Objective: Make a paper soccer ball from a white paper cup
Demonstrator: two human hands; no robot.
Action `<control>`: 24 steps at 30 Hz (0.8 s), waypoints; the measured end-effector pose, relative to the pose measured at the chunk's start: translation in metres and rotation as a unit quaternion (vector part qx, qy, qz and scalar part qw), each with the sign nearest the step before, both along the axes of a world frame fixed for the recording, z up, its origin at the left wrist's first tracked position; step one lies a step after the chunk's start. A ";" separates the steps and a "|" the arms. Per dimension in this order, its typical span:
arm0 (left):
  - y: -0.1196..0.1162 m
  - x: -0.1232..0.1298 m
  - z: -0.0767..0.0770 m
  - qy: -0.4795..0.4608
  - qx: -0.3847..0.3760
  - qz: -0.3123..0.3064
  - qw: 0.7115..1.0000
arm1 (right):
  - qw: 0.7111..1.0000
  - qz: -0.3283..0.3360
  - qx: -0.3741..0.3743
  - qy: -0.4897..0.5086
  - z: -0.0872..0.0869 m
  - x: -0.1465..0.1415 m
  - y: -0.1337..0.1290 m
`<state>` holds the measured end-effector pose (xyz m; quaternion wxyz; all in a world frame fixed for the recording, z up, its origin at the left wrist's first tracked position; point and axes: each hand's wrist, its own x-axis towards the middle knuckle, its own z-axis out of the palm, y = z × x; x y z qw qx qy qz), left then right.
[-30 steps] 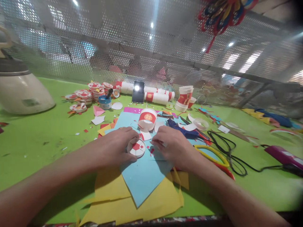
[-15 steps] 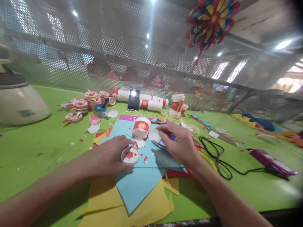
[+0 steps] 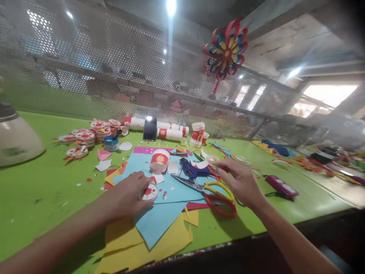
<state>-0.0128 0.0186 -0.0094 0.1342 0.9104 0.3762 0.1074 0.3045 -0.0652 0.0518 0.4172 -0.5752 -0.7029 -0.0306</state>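
My left hand curls its fingers and thumb round a round white paper disc with red pieces on it, low over blue paper. My right hand is bent to the right of the blue glue gun. Its fingertips are close to a curved white paper strip, with thumb and index finger looking apart; contact is unclear. Below that hand lie scissors with yellow and red handles, blades towards the left. A cut red-and-white paper cup and small red scraps sit on the blue paper.
At the left back are stacked red-and-white paper discs, a blue jar and a beige appliance. Behind stand a black phone-like device and paper cups. A maroon device lies right; yellow paper lies in front.
My right hand has moved right, off the scissors and glue gun, uncovering both. My left hand stays at the disc. The view has turned to the right.
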 end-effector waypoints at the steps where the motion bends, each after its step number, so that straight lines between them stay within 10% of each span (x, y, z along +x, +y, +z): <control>1: -0.001 0.000 0.000 -0.001 0.004 0.001 1.000 | 1.000 -0.011 -0.011 -0.009 -0.005 0.009 -0.006; 8: -0.005 0.003 0.008 0.034 0.020 0.015 0.999 | 0.991 -0.036 -0.095 -0.086 -0.040 0.035 -0.007; 24: -0.009 0.004 0.014 0.058 -0.006 0.022 0.998 | 0.927 0.031 -0.210 -0.309 -0.052 0.014 0.090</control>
